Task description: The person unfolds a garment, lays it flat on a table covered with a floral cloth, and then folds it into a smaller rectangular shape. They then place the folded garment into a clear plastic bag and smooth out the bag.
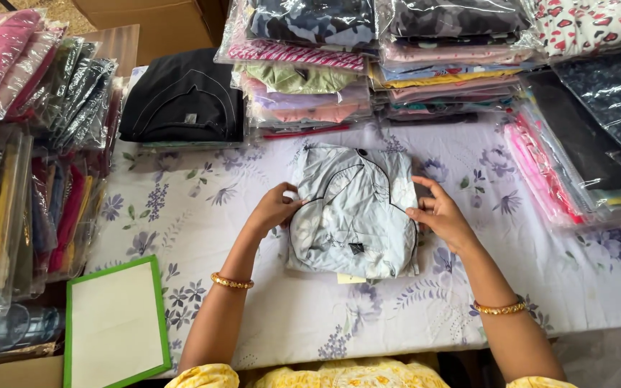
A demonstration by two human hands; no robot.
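- Hands sat either side of the folded pale-blue garment [353, 212], mid-table on the floral cloth [203, 215].
- Left hand [273, 208] pinched the garment's left edge, fingers curled onto the fabric; gold bangle [231, 282] on that wrist.
- Right hand [441, 215] rested against the right edge, fingers loosely bent, thumb and forefinger just touching the cloth. Whether it truly gripped, I couldn't tell.
- Judgement: best handled by keeping both edges level and pressing flat so the fold stayed square; dark piping made alignment easy to check.
- Small paper tag [350, 277] poked out under the near edge, so worth minding.
- Room: open cloth to the left and toward the near edge; the green-framed board [116, 323] sat well apart at the near-left.
- Tight behind: bagged clothing stacks [303, 72] just beyond the far edge, black folded garment [185, 97] far-left.
- Right side was crowded by pink bagged packs [540, 172], near the right hand.
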